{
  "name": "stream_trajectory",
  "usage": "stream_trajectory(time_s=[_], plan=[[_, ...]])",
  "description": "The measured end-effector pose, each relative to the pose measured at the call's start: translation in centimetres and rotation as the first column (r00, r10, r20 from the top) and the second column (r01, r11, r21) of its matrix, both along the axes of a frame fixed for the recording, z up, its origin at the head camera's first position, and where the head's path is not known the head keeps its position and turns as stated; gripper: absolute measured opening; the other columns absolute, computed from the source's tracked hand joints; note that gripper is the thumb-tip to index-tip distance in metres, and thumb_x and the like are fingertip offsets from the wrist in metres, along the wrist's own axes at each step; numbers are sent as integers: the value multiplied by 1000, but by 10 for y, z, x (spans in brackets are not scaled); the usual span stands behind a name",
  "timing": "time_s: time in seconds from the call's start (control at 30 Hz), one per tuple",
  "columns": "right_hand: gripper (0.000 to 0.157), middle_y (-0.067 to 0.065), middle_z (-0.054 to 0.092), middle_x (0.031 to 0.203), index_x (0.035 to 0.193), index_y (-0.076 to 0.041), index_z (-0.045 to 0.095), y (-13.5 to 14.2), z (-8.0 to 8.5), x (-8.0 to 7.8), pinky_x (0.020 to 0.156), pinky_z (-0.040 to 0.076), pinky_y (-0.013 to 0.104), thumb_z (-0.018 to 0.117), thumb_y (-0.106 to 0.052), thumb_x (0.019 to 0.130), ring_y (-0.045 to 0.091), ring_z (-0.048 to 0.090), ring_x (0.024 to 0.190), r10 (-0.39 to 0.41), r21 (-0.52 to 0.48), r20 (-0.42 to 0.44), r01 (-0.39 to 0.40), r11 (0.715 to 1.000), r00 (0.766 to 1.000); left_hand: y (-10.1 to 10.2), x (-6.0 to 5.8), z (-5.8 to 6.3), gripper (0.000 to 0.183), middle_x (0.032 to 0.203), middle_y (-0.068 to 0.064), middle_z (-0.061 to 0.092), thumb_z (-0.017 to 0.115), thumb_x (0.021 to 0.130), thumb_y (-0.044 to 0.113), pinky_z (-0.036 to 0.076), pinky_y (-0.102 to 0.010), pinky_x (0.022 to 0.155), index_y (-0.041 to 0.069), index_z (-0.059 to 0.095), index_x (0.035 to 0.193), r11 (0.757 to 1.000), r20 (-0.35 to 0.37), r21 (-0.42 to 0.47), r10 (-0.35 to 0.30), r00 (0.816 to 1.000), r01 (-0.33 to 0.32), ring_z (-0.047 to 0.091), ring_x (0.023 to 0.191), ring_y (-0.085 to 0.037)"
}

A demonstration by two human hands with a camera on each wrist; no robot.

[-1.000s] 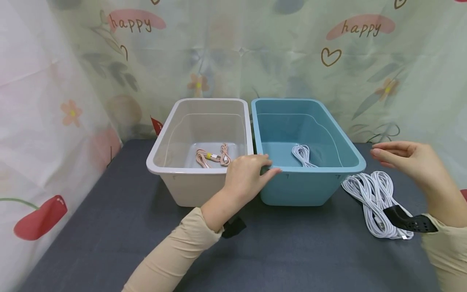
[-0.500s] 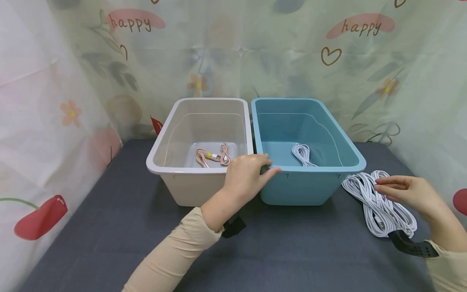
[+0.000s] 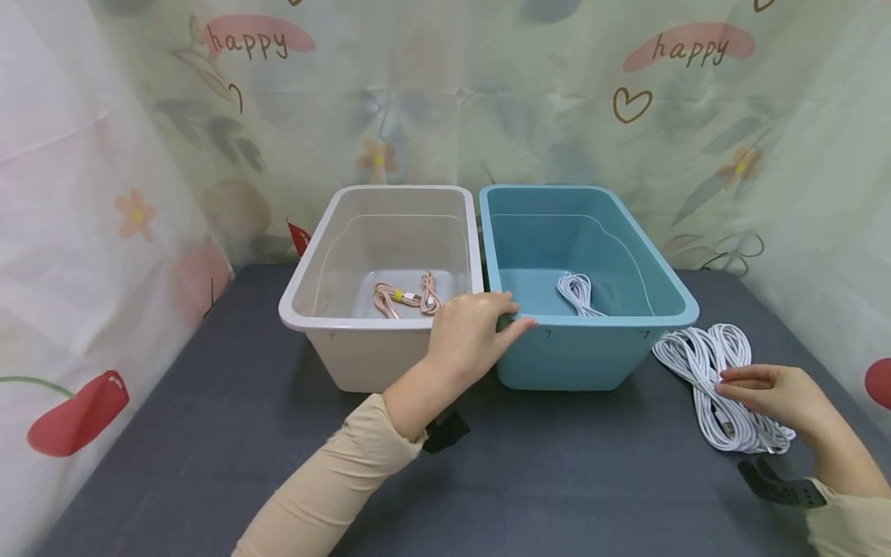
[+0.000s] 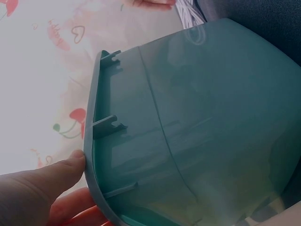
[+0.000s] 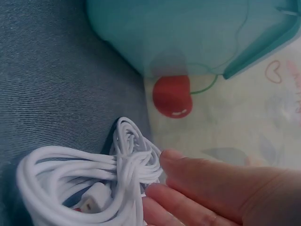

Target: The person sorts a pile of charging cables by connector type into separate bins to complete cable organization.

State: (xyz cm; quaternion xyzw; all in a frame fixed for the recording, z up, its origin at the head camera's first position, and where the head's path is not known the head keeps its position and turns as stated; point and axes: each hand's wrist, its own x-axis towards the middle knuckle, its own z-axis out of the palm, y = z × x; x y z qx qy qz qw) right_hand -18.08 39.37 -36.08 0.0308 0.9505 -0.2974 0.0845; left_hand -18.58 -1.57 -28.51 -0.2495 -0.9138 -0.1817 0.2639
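Note:
My left hand holds the front-left corner of the blue bin, its thumb on the front rim. In the left wrist view the thumb and fingers lie against the bin's rim. My right hand is over a bundle of white charging cables on the table, right of the blue bin. Its fingers reach the coils in the right wrist view, where a white plug sits among the loops. They look extended, not curled round the cables. One coiled white cable lies inside the blue bin.
A beige bin stands directly left of the blue one, with pinkish cables inside. Both bins rest on a dark cloth-covered table. Patterned curtains hang behind and at both sides.
My right hand has come down from above the table to the white cable bundle. My left hand stays at the bin's corner, and the bins have not moved.

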Motion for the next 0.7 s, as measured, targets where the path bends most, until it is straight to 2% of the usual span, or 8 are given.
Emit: stream_trajectory(time_s=[0.17,0.27,0.37,0.4,0.47,0.53,0.6,0.7], plan=[[57,8,75,89,116,13,57,-2,-2,3,61,42,11,67,-33,85,-23,46,72,16,32,-36,-15,999,999,0,0,0,32,111,1,70,65,83,43,52,-25,56,18,75,101,1000,-2,2,-9,1000,9,70,87,-17],[56,13,74,92,115,12,59,-4,-2,3,75,46,26,69,-34,84,-26,40,70,17,68,-53,-13,998,998,0,0,0,32,111,0,70,65,83,43,52,-25,57,17,75,101,1000,-5,2,-12,1000,12,70,87,-17],[56,15,73,93,113,9,61,-7,-2,2,82,40,46,70,-36,82,-25,35,71,10,111,-64,-3,994,998,0,0,0,32,111,1,70,65,83,43,52,-25,57,17,75,100,1000,-7,0,-7,1000,7,70,87,-17],[56,16,73,93,112,9,61,-7,-2,2,81,37,52,71,-37,81,-22,38,74,8,122,-65,0,993,998,0,0,0,32,111,1,70,65,84,43,52,-25,58,17,75,100,1000,-7,0,-6,1000,6,70,87,-17],[55,15,73,92,110,8,63,-9,-3,1,82,36,53,72,-38,79,-12,48,78,5,144,-74,6,990,997,0,0,0,32,111,2,70,65,84,43,52,-26,58,18,75,100,1000,-7,-3,-3,1000,3,70,87,-17],[55,15,73,90,109,8,63,-10,-4,0,82,35,55,73,-37,79,8,59,84,1,151,-76,11,988,997,0,0,0,31,111,2,70,65,84,43,52,-26,57,18,75,100,1000,-4,0,-4,1000,4,70,86,-17],[53,14,74,89,107,7,65,-10,-5,0,81,35,54,73,-37,78,19,61,86,-2,170,-83,16,985,997,0,0,0,32,111,2,70,65,84,43,52,-26,58,18,75,101,1000,-6,-4,-3,1000,3,70,87,-17],[48,13,74,87,105,6,66,-11,-7,0,80,36,54,74,-34,78,24,63,86,3,186,-101,16,982,995,0,0,0,32,111,2,70,65,84,43,51,-25,57,18,75,101,1000,-8,-2,-4,1000,4,70,86,-17]])
